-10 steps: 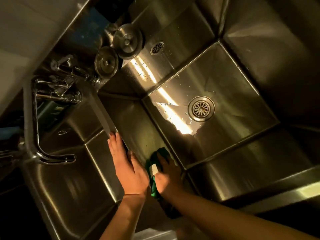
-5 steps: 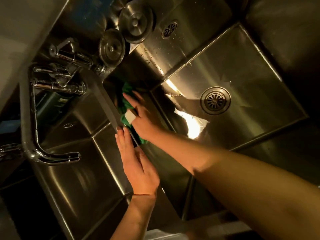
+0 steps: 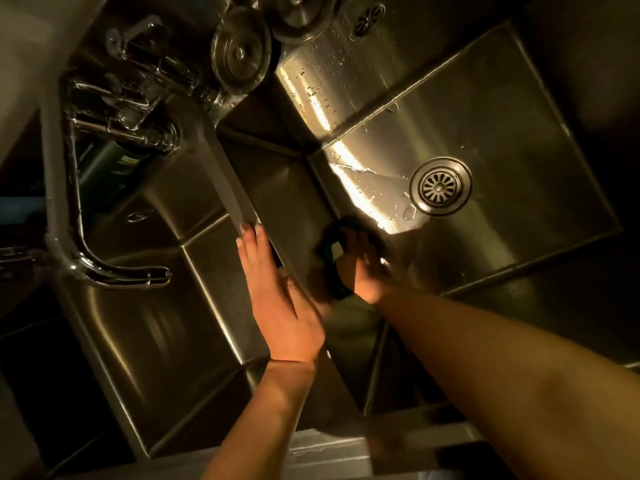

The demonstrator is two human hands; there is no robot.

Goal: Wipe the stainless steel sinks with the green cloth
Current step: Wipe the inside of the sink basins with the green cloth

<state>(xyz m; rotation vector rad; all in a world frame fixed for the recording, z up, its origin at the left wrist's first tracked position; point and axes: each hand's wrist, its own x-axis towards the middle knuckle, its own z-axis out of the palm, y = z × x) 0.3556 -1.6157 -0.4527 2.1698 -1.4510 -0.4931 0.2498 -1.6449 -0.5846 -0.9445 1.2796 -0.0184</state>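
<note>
Two stainless steel sinks fill the view: the right sink (image 3: 512,140) with a round drain (image 3: 440,186), and the left sink (image 3: 152,327). My right hand (image 3: 363,268) presses the green cloth (image 3: 334,247) against the right sink's left inner wall, low near the floor; the cloth looks dark in shadow, with a small white tag showing. My left hand (image 3: 277,299) rests flat, fingers straight, on the divider (image 3: 228,188) between the two sinks.
A chrome tap with a curved spout (image 3: 114,270) hangs over the left sink, with its valves (image 3: 128,109) behind. Two round metal strainer plugs (image 3: 240,55) lie at the back by an overflow grille (image 3: 367,19). Water drops sit on the right sink's back wall.
My right hand has pulled the cloth back down the right sink's left wall, from up near the back corner to low near the floor. My left hand stays on the divider.
</note>
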